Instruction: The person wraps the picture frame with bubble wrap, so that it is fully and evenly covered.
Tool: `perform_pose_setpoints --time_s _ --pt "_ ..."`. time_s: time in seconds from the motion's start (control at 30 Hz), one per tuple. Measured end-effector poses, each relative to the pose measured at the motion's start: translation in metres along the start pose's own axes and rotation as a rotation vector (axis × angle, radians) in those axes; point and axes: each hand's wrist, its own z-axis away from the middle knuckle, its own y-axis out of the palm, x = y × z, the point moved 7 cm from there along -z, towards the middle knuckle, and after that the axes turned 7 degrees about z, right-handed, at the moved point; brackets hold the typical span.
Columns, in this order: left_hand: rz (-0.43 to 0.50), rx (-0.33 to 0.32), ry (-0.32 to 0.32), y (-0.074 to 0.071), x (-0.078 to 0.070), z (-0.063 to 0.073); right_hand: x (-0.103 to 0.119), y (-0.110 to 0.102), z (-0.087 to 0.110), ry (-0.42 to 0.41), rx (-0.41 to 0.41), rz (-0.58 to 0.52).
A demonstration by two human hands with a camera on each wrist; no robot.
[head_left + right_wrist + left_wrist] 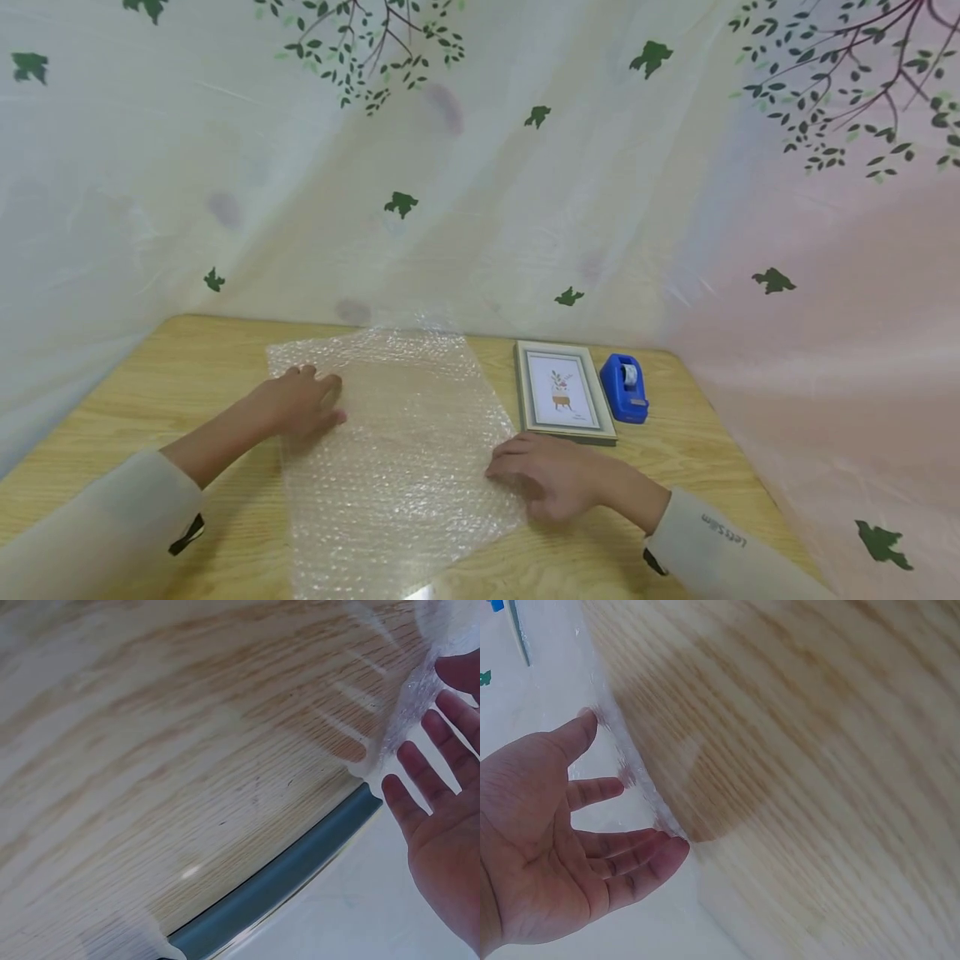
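A sheet of clear bubble wrap [397, 458] lies spread on the wooden table. My left hand [303, 404] rests on its upper left part; in the left wrist view the fingers of that hand [547, 847] are loosely extended, their tips at the sheet. At the right edge of the wrap, my right hand [551, 475] touches it with relaxed fingers. The right wrist view shows this hand [454, 825] with fingers spread, the fingertips against the crinkled wrap [409, 705]. Neither hand curls round anything.
Just beyond my right hand lies a picture frame [566, 396] with a potted-plant print, its grey-green side [277, 881] visible from the right wrist. A blue tape dispenser [624, 387] stands to its right. A leaf-patterned curtain [480, 167] hangs behind the wooden table [187, 367].
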Motion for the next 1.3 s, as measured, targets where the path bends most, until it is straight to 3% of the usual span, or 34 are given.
perform_pose_setpoints --time_s 0.17,0.3,0.43,0.57,0.83,1.3 --pt "-0.115 -0.02 0.043 -0.001 0.001 0.001 0.002 0.0 0.0 -0.025 -0.011 0.065" --pt "-0.2 -0.048 0.144 -0.004 0.005 0.002 0.005 0.0 0.0 -0.04 -0.036 0.098" --pt "-0.207 -0.056 0.25 -0.007 0.011 0.003 0.007 0.002 -0.001 -0.011 -0.07 0.116" --pt "-0.178 -0.059 0.305 -0.006 0.019 0.004 0.009 0.004 -0.003 0.026 -0.093 0.133" --pt "-0.081 -0.053 0.295 -0.002 0.033 0.005 0.01 0.0 -0.003 0.064 -0.08 0.092" --pt "-0.064 -0.082 0.3 -0.004 0.023 0.018 -0.003 0.003 0.004 0.061 -0.091 0.081"
